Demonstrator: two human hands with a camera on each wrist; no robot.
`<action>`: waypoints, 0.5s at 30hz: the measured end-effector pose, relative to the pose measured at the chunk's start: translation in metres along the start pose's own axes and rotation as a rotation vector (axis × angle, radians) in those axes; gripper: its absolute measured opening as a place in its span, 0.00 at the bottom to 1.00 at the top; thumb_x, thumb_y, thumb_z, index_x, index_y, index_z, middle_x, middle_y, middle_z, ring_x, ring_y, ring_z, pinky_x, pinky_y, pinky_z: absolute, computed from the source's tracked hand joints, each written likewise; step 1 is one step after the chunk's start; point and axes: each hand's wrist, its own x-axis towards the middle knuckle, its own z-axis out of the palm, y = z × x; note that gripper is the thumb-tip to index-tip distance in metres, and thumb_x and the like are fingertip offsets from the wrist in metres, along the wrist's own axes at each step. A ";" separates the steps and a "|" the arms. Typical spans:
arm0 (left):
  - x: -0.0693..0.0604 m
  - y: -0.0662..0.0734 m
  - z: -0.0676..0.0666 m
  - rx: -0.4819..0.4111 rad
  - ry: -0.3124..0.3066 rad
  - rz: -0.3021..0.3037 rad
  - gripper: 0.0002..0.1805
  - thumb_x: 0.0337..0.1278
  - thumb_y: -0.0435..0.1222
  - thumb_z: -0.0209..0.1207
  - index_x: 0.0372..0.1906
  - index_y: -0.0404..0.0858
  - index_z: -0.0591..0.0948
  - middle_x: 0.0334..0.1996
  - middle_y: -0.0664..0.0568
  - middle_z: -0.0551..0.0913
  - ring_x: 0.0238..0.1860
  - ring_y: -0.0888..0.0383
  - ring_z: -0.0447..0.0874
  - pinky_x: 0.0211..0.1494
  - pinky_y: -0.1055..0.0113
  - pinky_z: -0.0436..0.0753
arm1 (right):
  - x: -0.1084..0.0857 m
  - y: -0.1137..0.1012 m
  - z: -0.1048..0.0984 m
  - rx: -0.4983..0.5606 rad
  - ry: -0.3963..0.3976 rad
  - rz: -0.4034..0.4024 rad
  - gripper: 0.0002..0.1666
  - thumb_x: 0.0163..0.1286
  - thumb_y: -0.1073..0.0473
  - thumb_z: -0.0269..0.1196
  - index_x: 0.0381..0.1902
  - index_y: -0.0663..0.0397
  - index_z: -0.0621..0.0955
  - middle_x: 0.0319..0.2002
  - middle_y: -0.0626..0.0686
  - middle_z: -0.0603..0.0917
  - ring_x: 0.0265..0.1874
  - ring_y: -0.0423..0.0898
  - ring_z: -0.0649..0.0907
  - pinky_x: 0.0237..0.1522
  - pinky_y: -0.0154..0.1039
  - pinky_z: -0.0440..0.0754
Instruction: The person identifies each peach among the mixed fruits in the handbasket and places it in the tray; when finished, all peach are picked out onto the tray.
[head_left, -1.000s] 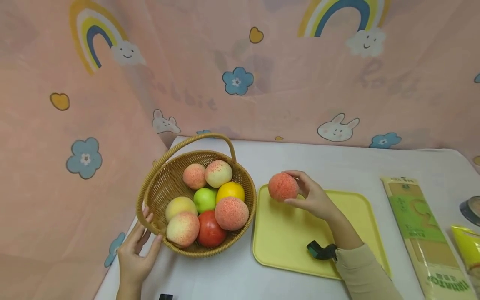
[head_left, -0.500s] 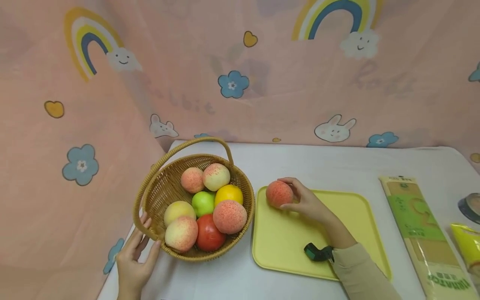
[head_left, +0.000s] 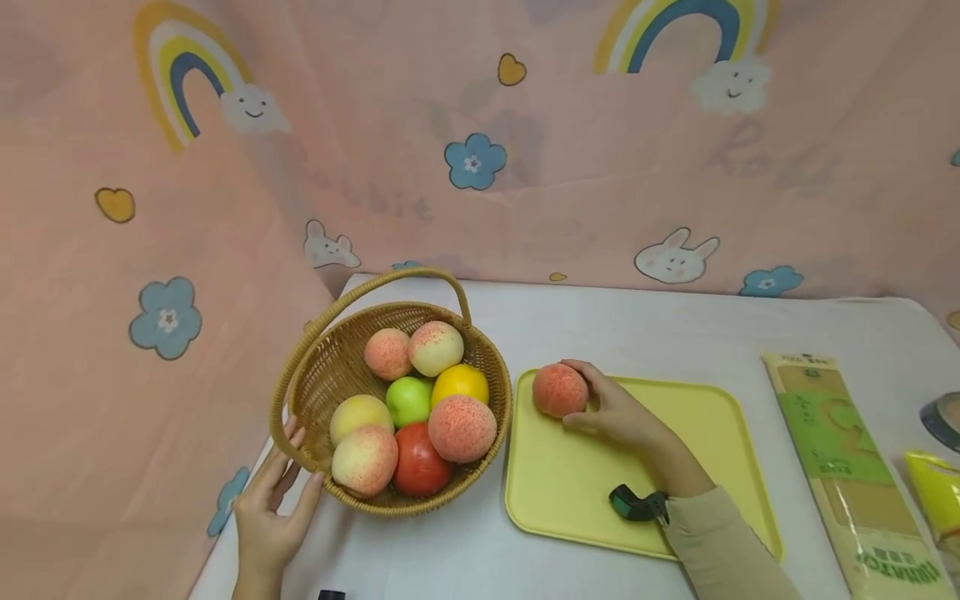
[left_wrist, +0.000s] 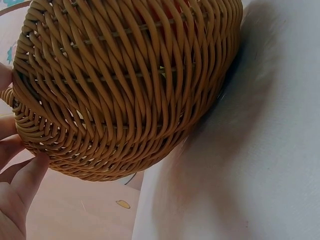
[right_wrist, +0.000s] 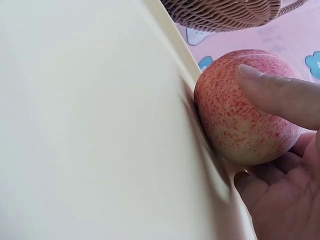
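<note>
A wicker basket (head_left: 341, 350) (left_wrist: 125, 80) holds several round fruits, among them a red one (head_left: 422, 460), a green apple (head_left: 409, 401) and a yellow fruit (head_left: 461, 385). My left hand (head_left: 268, 521) (left_wrist: 17, 190) grips the basket's left side near the handle base, with its thumb against the outer weave. At the back left corner of a yellow tray (head_left: 585, 483) (right_wrist: 100, 120), my right hand (head_left: 626, 417) (right_wrist: 290, 195) holds a pinkish-red peach (head_left: 559, 390) (right_wrist: 240, 110) between thumb and fingers. The peach appears to touch the tray.
Right of the tray lies a long green and tan packet (head_left: 840, 442). Beyond it are a yellow bag (head_left: 937, 496) and a dark round object (head_left: 947, 418) at the right edge. A patterned pink cloth (head_left: 555, 200) hangs behind the white table (head_left: 600, 321).
My right hand has lowered the peach from slightly above the tray to its back left corner. My left hand stays at the basket.
</note>
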 end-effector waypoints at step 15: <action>0.001 0.001 -0.001 0.013 -0.001 0.001 0.31 0.33 0.13 0.61 0.54 0.18 0.74 0.59 0.25 0.70 0.63 0.60 0.73 0.54 0.75 0.79 | -0.005 -0.011 -0.008 -0.068 0.050 -0.028 0.52 0.56 0.55 0.71 0.72 0.55 0.56 0.73 0.59 0.56 0.73 0.60 0.53 0.74 0.59 0.51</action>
